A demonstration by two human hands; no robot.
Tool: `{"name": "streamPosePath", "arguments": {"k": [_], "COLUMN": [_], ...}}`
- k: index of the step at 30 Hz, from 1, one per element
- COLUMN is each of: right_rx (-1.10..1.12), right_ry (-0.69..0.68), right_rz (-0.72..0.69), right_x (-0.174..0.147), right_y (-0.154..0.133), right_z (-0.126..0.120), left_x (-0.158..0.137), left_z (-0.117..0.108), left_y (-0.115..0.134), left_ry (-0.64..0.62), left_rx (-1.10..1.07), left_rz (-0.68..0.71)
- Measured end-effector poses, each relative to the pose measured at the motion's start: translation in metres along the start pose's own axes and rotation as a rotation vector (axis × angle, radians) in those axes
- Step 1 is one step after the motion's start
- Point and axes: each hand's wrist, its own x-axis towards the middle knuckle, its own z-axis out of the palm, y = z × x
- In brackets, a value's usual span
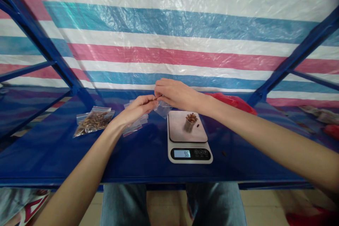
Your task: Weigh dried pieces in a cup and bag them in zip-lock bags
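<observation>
My left hand [141,107] and my right hand [176,93] meet above the blue shelf, both pinching the top edge of a small clear zip bag [162,109]. The bag hangs below the fingers and looks flat. Just in front of it stands a white kitchen scale [176,144], its display reading 9.6. On the scale's plate is a small cup [189,126] heaped with brown seed-like pieces [191,117]; one loose piece [197,125] lies beside it. Several flat zip bags [136,127] lie partly under my left hand.
Filled zip bags [95,122] of brown pieces lie at the left. A red plastic bag [233,102] sits behind my right forearm. Blue metal posts [299,51] frame the shelf [148,164], with a striped sheet [172,14] behind. Another person's sandalled foot [31,208] shows at lower left.
</observation>
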Motion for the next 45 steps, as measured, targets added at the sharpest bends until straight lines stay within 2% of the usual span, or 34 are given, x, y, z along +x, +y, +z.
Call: {"name": "streamPosePath", "arguments": {"k": [4,11,17,21,25,30,34,40,43,45], "right_rx": [0.206,0.334,0.450,0.427,0.286,0.196,0.234,0.278,0.373,0.397], "right_ry": [0.022,0.055,0.133,0.044,-0.043,-0.131,-0.208,-0.241,-0.168,-0.023], "right_rz": [0.024,-0.073,-0.044,0.006,0.050,-0.020,-0.048,0.010,0.031,0.083], "right_x": [-0.001,-0.003,-0.008,-0.010,-0.003,0.010,0.014,0.021,0.017,-0.004], "right_y": [0.002,0.010,0.011,0.011,0.010,0.009,0.008,0.006,0.006,0.004], "right_z": [0.000,0.006,0.010,0.012,0.010,0.001,-0.004,-0.011,-0.028,-0.044], "left_x": [-0.001,-0.002,-0.005,-0.004,-0.004,-0.004,-0.004,-0.002,-0.002,-0.002], "left_z": [0.003,0.005,0.005,0.005,0.004,-0.001,-0.004,-0.005,-0.007,-0.010], "left_y": [0.002,0.005,0.009,0.009,0.009,0.007,0.004,-0.001,-0.002,-0.003], "left_ry": [-0.032,-0.056,-0.006,0.024,0.072,0.132,0.120,0.103,0.080,0.074], "left_rx": [-0.074,-0.165,-0.208,-0.220,-0.249,-0.265,-0.189,0.001,0.090,0.151], "left_rz": [0.009,0.006,-0.022,-0.060,-0.102,-0.163,-0.166,-0.098,-0.045,-0.021]}}
